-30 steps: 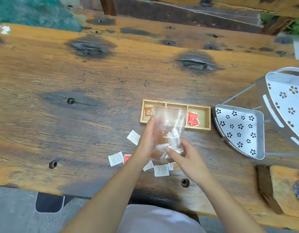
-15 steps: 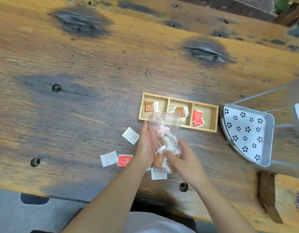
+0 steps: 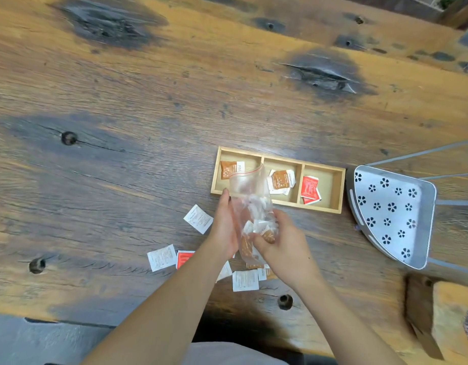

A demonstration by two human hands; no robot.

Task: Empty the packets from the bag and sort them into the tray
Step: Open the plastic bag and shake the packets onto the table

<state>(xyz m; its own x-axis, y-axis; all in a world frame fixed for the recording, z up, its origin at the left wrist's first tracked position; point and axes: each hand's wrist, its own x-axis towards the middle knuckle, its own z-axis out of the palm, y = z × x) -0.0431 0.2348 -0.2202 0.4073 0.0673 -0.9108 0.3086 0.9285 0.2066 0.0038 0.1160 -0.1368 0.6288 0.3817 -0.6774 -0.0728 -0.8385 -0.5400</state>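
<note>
Bag point(image 3: 250, 192) clear, red zip line, white and orange packets point(image 3: 257, 224) inside.

- A wooden tray point(image 3: 319, 208) with three compartments lay on the wooden counter point(image 3: 122, 101).
- Its left compartment held an orange-brown packet point(image 3: 229, 169), its middle one another orange-brown packet point(image 3: 280, 180) lying on white ones, and its right one red packets point(image 3: 309, 188).
- A clear bag point(image 3: 250, 191) stood upright over the tray's near edge, with white and brown packets bunched inside.
- The right hand point(image 3: 285, 248) gripped the bag's lower part; the left hand point(image 3: 223, 227) lay with straight fingers along its side, thumb hidden.
- Nearer than the tray, loose white packets point(image 3: 198, 219) and a red packet point(image 3: 184, 258) lay on the counter.
- Just right of the tray stood a perforated metal shelf point(image 3: 391, 206).
</note>
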